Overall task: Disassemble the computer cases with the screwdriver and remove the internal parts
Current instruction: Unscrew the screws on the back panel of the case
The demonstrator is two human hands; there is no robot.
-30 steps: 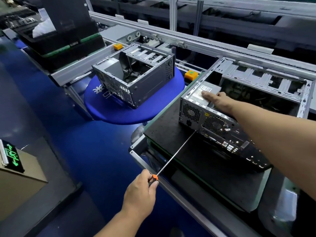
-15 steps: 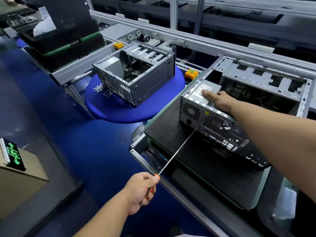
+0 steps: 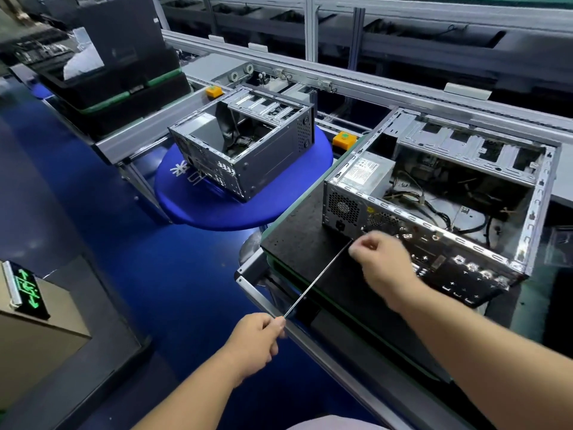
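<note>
Steel screwdriver shaft spans left hand to right hand.

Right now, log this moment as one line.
left hand: grips screwdriver | right hand: fingers curled at screwdriver tip | near case: open, parts inside

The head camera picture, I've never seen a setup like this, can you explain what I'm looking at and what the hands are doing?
This view comes from a camera worn on a person's head, looking down at their own hands on a disassembly line. The left hand grips a long screwdriver by its handle. The right hand, blurred, has its fingers curled at the screwdriver's tip, by the rear panel of an open computer case on a black pallet. Inside sit a power supply and loose cables. A second open case rests on a blue round table.
</note>
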